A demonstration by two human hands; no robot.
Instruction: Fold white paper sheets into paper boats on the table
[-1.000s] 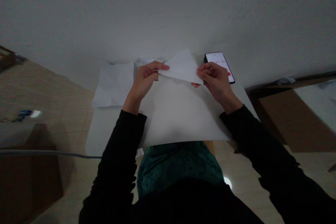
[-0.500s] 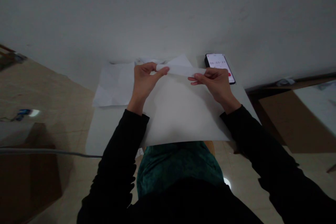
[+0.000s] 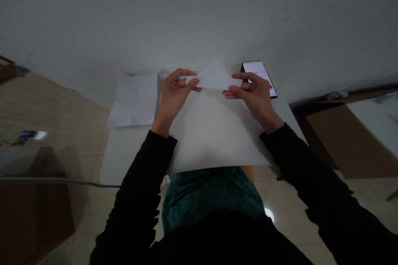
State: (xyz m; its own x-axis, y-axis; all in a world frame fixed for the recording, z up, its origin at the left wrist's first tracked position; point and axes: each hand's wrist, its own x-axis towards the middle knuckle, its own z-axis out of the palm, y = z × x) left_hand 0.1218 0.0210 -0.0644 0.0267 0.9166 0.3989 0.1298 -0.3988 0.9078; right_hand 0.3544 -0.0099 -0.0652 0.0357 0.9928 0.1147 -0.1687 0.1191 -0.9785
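A folded sheet of white paper (image 3: 214,82) is held up above the white table (image 3: 214,132). It has a long flat band at the bottom and a triangular peak at the top. My left hand (image 3: 175,91) pinches the band's left end between thumb and fingers. At the right end, my right hand (image 3: 253,93) grips it with the thumb in front and the fingers partly spread around it. The fingers hide both ends of the paper.
A stack of white paper sheets (image 3: 135,99) lies at the table's left, by the wall (image 3: 199,16). Behind my right hand rests a phone (image 3: 260,73) with a running timer. A brown cardboard piece (image 3: 342,145) is to the right, and a grey cable (image 3: 62,180) crosses at the left.
My index fingers have lifted off or shifted at both ends of the paper. The triangular peak now shows more plainly above the band. The phone's timer has advanced.
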